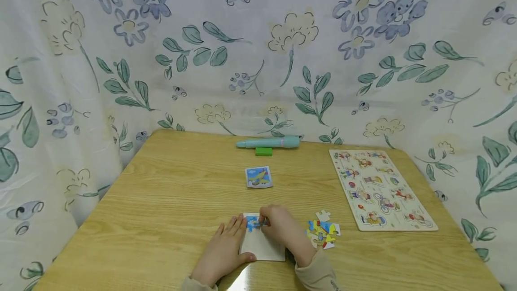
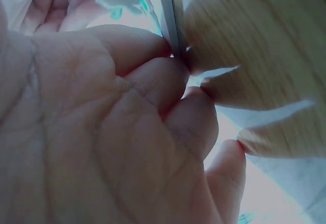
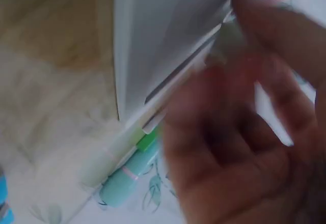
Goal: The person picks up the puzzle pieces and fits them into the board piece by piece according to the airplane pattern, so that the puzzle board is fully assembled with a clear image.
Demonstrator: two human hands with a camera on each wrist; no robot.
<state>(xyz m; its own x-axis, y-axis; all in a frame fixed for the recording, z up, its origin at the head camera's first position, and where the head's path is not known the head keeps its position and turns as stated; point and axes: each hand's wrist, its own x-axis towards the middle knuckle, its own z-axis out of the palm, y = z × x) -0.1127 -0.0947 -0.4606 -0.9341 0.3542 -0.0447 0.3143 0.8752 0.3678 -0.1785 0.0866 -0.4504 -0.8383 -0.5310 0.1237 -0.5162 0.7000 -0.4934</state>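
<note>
A small pale square puzzle tray lies on the table near the front. Blue jigsaw pieces fill part of its upper left corner. My left hand rests along the tray's left side, fingers extended and thumb at the bottom edge. With fingertips at the tray's top, my right hand pinches a jigsaw piece, mostly hidden by the fingers. In the right wrist view the curled fingers are blurred beside the tray's edge. Just right of that hand is a loose pile of colourful jigsaw pieces, some overlapping.
Beyond the tray lies a blue picture card showing an aeroplane. Farther back, a green block sits in front of a teal pen-shaped object. A wooden board with figures lies at the right. Floral curtain surrounds the table.
</note>
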